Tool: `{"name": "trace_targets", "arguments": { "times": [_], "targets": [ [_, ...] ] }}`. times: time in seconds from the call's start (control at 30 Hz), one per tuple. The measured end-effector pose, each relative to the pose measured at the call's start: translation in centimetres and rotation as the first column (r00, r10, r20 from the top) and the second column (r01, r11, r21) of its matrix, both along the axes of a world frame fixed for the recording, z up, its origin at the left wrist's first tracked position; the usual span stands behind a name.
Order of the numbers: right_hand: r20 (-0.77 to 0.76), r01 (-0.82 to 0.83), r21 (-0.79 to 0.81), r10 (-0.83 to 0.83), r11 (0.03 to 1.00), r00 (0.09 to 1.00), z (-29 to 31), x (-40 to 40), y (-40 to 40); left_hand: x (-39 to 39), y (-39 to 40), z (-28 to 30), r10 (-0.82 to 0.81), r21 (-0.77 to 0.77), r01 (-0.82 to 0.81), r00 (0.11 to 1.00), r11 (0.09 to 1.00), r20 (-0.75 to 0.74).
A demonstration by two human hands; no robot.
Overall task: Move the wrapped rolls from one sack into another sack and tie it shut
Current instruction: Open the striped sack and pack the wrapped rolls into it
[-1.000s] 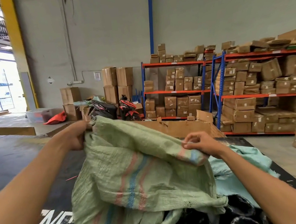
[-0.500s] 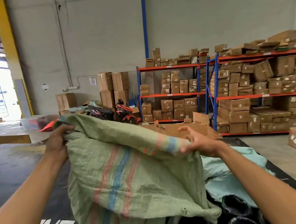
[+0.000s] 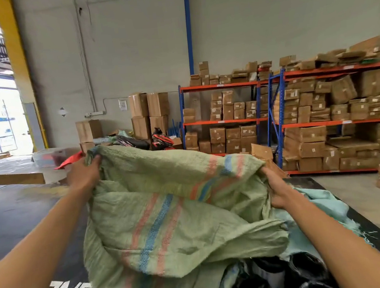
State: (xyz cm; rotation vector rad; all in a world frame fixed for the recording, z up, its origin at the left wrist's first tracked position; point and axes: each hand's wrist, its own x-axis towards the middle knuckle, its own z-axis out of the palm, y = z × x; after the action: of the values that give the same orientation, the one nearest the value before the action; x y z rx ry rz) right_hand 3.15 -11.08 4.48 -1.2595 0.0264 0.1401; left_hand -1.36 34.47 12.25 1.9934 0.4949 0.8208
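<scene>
The fingers of the left hand [image 3: 83, 171] are curled tight over the top edge of a green sack [image 3: 168, 218], with the woven cloth bunched in the grip at the sack's far left corner. The right hand [image 3: 275, 189] is closed on the opposite edge, its fingers tucked into a fold and mostly hidden by the cloth. Between the two hands the sack hangs slack and crumpled, its pink and blue stripes running down the middle. Below it, at the bottom edge, lie dark wrapped rolls [image 3: 278, 277], partly covered by the sack's lower folds. Just right of the right forearm lies a pale teal sack [image 3: 325, 209], on the dark floor mat [image 3: 359, 220].
</scene>
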Motion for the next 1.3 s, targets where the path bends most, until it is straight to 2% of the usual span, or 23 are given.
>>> {"name": "trace_targets", "arguments": {
  "times": [0.07,0.13,0.17,0.23,0.3,0.37,0.43,0.5,0.6,0.63,0.67,0.73,0.8,0.83,0.9,0.97,1.03,1.07,1.1,1.13,1.2,1.23,1.3],
  "targets": [
    [0.091,-0.084,-0.237,0.109,0.968,0.990,1.0,0.3,-1.6,0.5,1.6,0.6,-0.041,-0.173,0.027,0.996,0.985,-0.078],
    [0.140,-0.018,-0.459,0.092,0.888,0.986,0.7,1.2,-3.3,0.4,2.7,1.2,-0.160,-0.441,0.124,0.986,0.889,-0.044],
    [0.179,0.058,-0.525,0.044,0.849,0.983,0.4,1.5,-4.1,-0.2,3.2,1.4,-0.187,-0.519,0.142,0.982,0.843,-0.034],
    [0.271,0.207,-0.539,-0.065,0.817,0.960,0.1,1.9,-4.8,-1.5,4.0,1.2,-0.292,-0.609,0.185,0.953,0.771,-0.080],
    [0.266,0.278,-0.495,-0.162,0.823,0.950,0.4,2.2,-4.9,-2.6,3.4,1.6,-0.407,-0.669,0.237,0.907,0.704,-0.107],
    [0.134,0.272,-0.388,-0.238,0.881,0.962,0.7,3.0,-5.1,-3.6,2.3,1.5,-0.489,-0.669,0.314,0.868,0.674,-0.085],
    [-0.126,0.229,-0.121,-0.244,0.966,0.961,0.4,4.8,-5.9,-4.8,1.3,0.9,-0.536,-0.650,0.364,0.841,0.667,-0.079],
    [-0.295,0.281,0.032,-0.259,0.959,0.920,0.5,6.3,-6.8,-5.6,1.3,0.0,-0.596,-0.607,0.451,0.802,0.654,-0.047],
    [-0.249,0.179,0.044,-0.163,0.983,0.955,1.1,6.6,-7.8,-5.8,2.9,-0.3,-0.720,-0.458,0.583,0.660,0.671,-0.215],
    [-0.196,0.136,0.009,-0.132,0.991,0.972,1.1,6.6,-7.9,-5.6,2.7,-0.1,-0.709,-0.386,0.605,0.661,0.697,-0.246],
    [-0.135,0.077,-0.045,-0.082,0.996,0.987,1.1,6.6,-8.1,-4.9,2.5,0.0,-0.655,-0.315,0.584,0.724,0.748,-0.214],
    [-0.012,-0.082,-0.258,0.081,0.963,0.997,0.9,7.1,-8.3,-3.1,1.6,0.1,-0.454,-0.163,0.446,0.891,0.880,-0.013],
    [0.119,-0.093,-0.582,0.197,0.808,0.973,1.2,7.1,-7.1,-1.3,0.9,0.0,-0.125,0.074,0.118,0.987,0.990,0.097],
    [0.168,-0.076,-0.732,0.287,0.677,0.943,1.6,6.9,-6.2,-0.6,0.6,-0.1,0.021,0.191,-0.045,0.992,0.981,0.124],
    [0.198,0.021,-0.937,0.478,0.349,0.856,1.7,6.9,-4.7,0.1,-0.3,0.1,0.214,0.352,-0.268,0.959,0.897,0.184],
    [0.181,0.165,-0.983,0.546,0.077,0.818,0.8,7.5,-4.6,-0.2,-1.3,1.0,0.348,0.381,-0.426,0.901,0.820,0.260],
    [0.235,0.309,-0.945,0.432,-0.109,0.870,-0.8,9.0,-5.9,-0.7,-2.1,1.6,0.431,0.369,-0.532,0.842,0.762,0.325],
    [0.306,0.354,-0.929,0.312,-0.109,0.899,-1.5,9.6,-6.7,-0.9,-2.4,1.8,0.436,0.386,-0.546,0.834,0.743,0.339],
    [0.368,0.379,-0.925,0.178,-0.033,0.913,-1.9,10.2,-7.3,-1.0,-2.9,1.9,0.418,0.434,-0.529,0.847,0.729,0.329],
    [0.371,0.362,-0.924,0.062,0.122,0.927,-1.8,10.1,-7.3,-0.8,-3.2,2.0,0.379,0.492,-0.474,0.880,0.730,0.286],
    [0.131,0.138,-0.853,-0.049,0.503,0.990,-1.3,9.8,-6.1,0.2,-3.3,1.9,0.282,0.517,-0.319,0.947,0.794,0.152],
    [-0.055,-0.012,-0.733,-0.041,0.680,0.998,-0.7,9.4,-5.3,0.9,-3.4,2.2,0.259,0.452,-0.260,0.964,0.853,0.067],
    [-0.247,-0.136,-0.427,0.029,0.894,0.969,0.9,8.8,-4.0,1.9,-4.0,3.2,0.174,0.097,-0.166,0.981,0.981,-0.085]
  ]
}}
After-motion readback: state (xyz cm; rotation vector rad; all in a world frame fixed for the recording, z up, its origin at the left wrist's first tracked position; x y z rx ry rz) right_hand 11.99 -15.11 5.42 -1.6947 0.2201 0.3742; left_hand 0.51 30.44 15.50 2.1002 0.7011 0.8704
